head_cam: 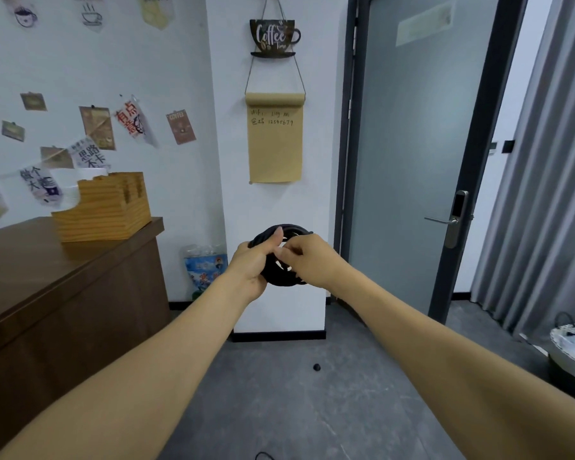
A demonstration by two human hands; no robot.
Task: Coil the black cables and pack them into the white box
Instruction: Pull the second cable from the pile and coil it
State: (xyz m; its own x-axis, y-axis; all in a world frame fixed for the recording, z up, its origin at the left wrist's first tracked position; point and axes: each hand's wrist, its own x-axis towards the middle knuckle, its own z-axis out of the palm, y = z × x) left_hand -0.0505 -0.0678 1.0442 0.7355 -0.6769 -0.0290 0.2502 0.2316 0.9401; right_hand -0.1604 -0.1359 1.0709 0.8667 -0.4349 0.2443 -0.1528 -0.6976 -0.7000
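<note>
Black cable coil point(281, 275) upright between my hands, left hand point(251, 263) gripping its left rim, right hand point(307, 260) fingers pinching the near strands at centre.

one head-worn wide-angle view, looking forward and slightly down

it faces a white pillar point(273, 200) and grey door point(409, 161) from standing height, both forearms reaching in from the bottom edge, hands near frame centre, floor point(279, 393) below.
</note>
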